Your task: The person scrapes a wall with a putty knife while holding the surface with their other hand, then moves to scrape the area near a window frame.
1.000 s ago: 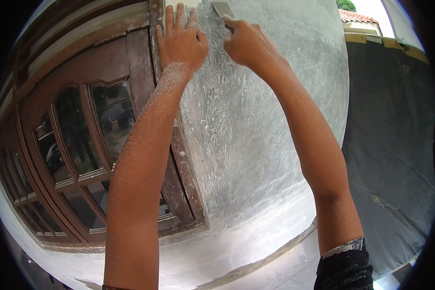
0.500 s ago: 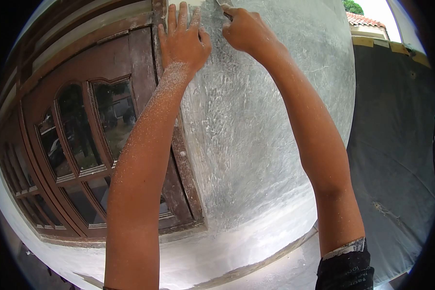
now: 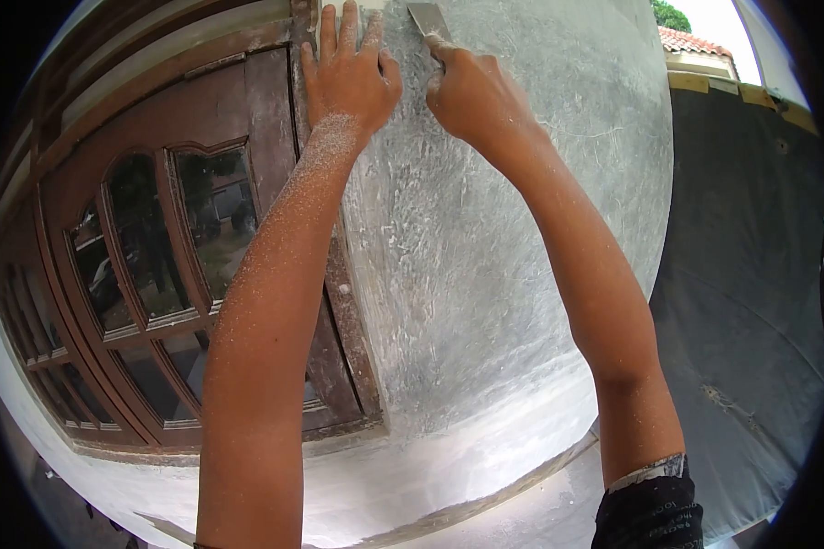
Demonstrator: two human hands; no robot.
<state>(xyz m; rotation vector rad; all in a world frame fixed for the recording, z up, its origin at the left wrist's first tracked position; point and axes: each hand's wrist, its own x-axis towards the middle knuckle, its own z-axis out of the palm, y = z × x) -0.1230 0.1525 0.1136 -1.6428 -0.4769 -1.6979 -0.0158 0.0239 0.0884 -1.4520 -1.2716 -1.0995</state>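
Note:
High on the grey plastered wall [image 3: 485,274], my right hand [image 3: 481,96] grips a scraper [image 3: 428,20], its metal blade pointing up and left against the surface. The scraper's handle is mostly hidden inside my fist. To its left, my left hand [image 3: 352,78] lies flat with fingers spread upward, at the edge between the wall and the brown wooden window frame [image 3: 298,82]. Pale dust covers my left wrist and forearm and some of my fingers. The wall near both hands is scuffed with whitish marks.
Brown window panels with glass panes [image 3: 146,238] fill the left side. A dark sheet [image 3: 742,274] hangs to the right of the wall, below a tiled roof [image 3: 696,41]. Along the wall's foot runs a white band [image 3: 485,457].
My right hand and the scraper have moved slightly down, so more of the blade shows. My left hand stays in nearly the same place.

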